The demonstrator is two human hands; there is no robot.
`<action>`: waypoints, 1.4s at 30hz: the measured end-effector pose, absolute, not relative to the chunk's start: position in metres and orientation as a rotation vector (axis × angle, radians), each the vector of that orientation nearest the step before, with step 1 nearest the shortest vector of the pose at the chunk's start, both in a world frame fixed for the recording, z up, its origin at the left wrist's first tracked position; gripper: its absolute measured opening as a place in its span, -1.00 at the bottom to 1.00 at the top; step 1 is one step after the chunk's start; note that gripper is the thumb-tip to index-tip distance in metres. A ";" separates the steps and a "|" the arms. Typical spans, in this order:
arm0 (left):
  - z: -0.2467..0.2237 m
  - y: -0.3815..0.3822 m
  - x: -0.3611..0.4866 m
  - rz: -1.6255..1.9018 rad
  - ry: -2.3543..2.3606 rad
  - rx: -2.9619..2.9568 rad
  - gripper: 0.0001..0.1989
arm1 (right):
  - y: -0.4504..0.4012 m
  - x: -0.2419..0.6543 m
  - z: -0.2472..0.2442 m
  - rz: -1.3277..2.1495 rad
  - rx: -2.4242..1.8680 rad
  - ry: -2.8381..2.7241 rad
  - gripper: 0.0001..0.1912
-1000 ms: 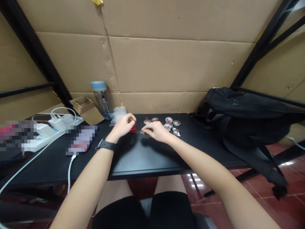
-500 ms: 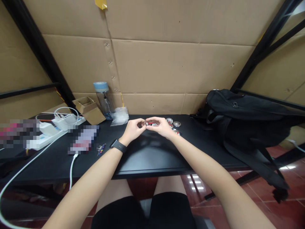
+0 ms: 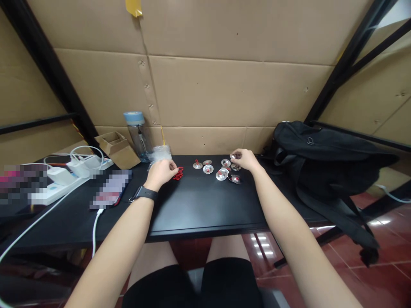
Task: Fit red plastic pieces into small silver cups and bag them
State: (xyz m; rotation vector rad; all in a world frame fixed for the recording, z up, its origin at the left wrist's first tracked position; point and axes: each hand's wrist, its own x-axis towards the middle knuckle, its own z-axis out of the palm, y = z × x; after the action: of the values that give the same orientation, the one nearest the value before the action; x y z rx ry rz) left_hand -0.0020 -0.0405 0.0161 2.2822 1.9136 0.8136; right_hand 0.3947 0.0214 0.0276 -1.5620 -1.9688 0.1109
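Note:
My left hand (image 3: 161, 173), a dark watch on its wrist, is at a small pile of red loops (image 3: 178, 174), thumb and fingertips pinched on a red loop at the pile's upper edge. Further right, my right hand (image 3: 246, 160) pinches a shiny round metal disc (image 3: 233, 157) just above the table, partly hidden by the fingers. Several similar domed discs, resembling finger cymbals, lie below and left of that hand, such as one disc (image 3: 221, 174) with red at its middle. Another disc (image 3: 197, 165) has a red loop standing up from it.
A clear plastic bag (image 3: 160, 153), a bottle with a blue lid (image 3: 138, 132) and an opened cardboard box (image 3: 118, 149) stand at the back left. A phone (image 3: 111, 190) and a power strip (image 3: 58, 182) lie left. A black backpack (image 3: 321, 149) sits right.
My hands were together at the middle, fingers on a small metal disc. They have parted: the left went left to the red loops, the right went right to the discs.

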 end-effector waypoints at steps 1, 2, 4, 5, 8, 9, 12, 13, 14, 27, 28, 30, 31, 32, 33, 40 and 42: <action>0.015 -0.039 -0.007 0.746 1.943 2.260 -0.85 | 0.025 0.408 0.025 0.157 -1.647 -1.998 -0.69; 0.014 -0.038 -0.010 0.695 1.959 2.246 -0.85 | 0.026 0.417 0.023 0.224 -1.709 -2.038 -0.69; 0.010 -0.036 -0.011 0.685 1.965 2.262 -0.83 | 0.027 0.425 0.020 0.302 -1.770 -2.096 -0.67; 0.009 -0.035 -0.010 0.729 1.952 2.291 -0.82 | 0.026 0.425 0.021 0.291 -1.764 -2.104 -0.65; 0.006 -0.032 -0.001 0.952 1.809 2.381 -0.79 | 0.020 0.407 0.026 0.245 -1.572 -2.160 -0.54; 0.006 -0.032 0.003 1.012 1.733 2.396 -0.78 | 0.017 0.398 0.028 0.294 -1.473 -2.227 -0.52; 0.007 -0.035 0.017 1.076 1.497 2.431 -0.78 | 0.009 0.367 0.031 0.513 -1.310 -2.481 -0.59; 0.007 -0.037 0.021 1.064 1.435 2.444 -0.78 | 0.006 0.358 0.031 0.520 -1.289 -2.520 -0.67; 0.007 -0.040 0.025 1.040 1.380 2.457 -0.79 | 0.004 0.350 0.030 0.501 -1.267 -2.535 -0.78; 0.004 -0.052 0.047 0.771 1.125 2.467 -0.80 | -0.023 0.295 0.022 0.553 -0.958 -2.337 -0.84; 0.005 -0.053 0.047 0.757 1.117 2.463 -0.80 | -0.026 0.291 0.022 0.551 -0.932 -2.298 -0.81; 0.005 -0.054 0.047 0.742 1.092 2.460 -0.80 | -0.031 0.289 0.025 0.434 -0.936 -2.320 -0.77; 0.005 -0.054 0.047 0.739 1.082 2.462 -0.80 | -0.033 0.291 0.027 0.343 -0.978 -2.371 -0.74; 0.005 -0.054 0.047 0.742 1.075 2.465 -0.80 | -0.033 0.294 0.028 0.265 -1.049 -2.437 -0.75; 0.005 -0.054 0.047 0.748 1.068 2.468 -0.81 | -0.032 0.299 0.030 0.220 -1.138 -2.501 -0.78; 0.005 -0.054 0.047 0.802 1.070 2.435 -0.80 | -0.030 0.297 0.028 0.701 -0.981 -2.222 -0.95; 0.005 -0.055 0.049 0.871 1.082 2.425 -0.80 | -0.035 0.282 0.024 0.947 -0.823 -2.003 -0.85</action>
State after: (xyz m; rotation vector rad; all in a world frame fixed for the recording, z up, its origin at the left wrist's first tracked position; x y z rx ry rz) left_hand 0.0494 -0.0554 0.0054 2.4249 1.0818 0.8709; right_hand 0.2824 -0.0350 0.0245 -0.8232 -2.0033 0.9474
